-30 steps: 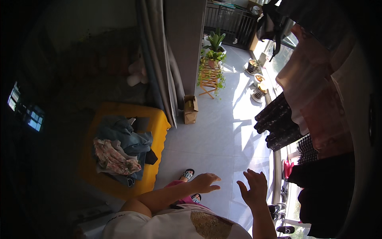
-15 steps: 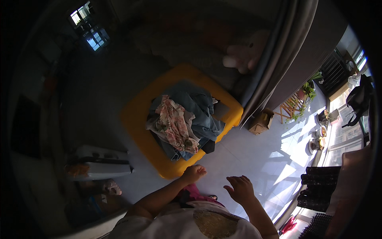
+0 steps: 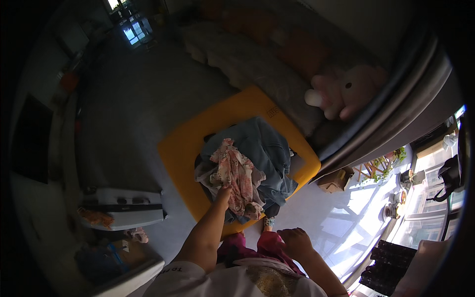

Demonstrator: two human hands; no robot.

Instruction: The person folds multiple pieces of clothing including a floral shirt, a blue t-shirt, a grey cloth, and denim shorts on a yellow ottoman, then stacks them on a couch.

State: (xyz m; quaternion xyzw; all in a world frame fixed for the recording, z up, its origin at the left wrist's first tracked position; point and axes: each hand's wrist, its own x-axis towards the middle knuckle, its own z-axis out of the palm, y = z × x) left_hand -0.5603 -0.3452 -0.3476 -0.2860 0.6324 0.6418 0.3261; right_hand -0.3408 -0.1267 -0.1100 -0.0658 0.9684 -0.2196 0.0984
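A pile of clothes lies on a yellow square table [image 3: 183, 148] in front of me. On top is a white garment with a pink floral print [image 3: 237, 173], crumpled, over blue denim clothing [image 3: 267, 148]. My left hand [image 3: 225, 193] reaches to the near left edge of the floral garment, its fingers closed on the fabric; the fingertips are partly hidden. Close to my body, right of the pile, my right hand [image 3: 295, 241] hangs with fingers loosely bent and apart, holding nothing.
A suitcase [image 3: 123, 215] lies at the left. Right of the table are a cardboard box [image 3: 335, 180], a plant on a wooden stand [image 3: 381, 168] and several pots by the sunlit window. A large pink plush toy [image 3: 341, 91] rests at the back right, beside a grey curtain [image 3: 386, 123].
My left hand has moved forward from the table's near edge onto the floral garment. My right hand has shifted slightly nearer my body. The whole view has also shifted.
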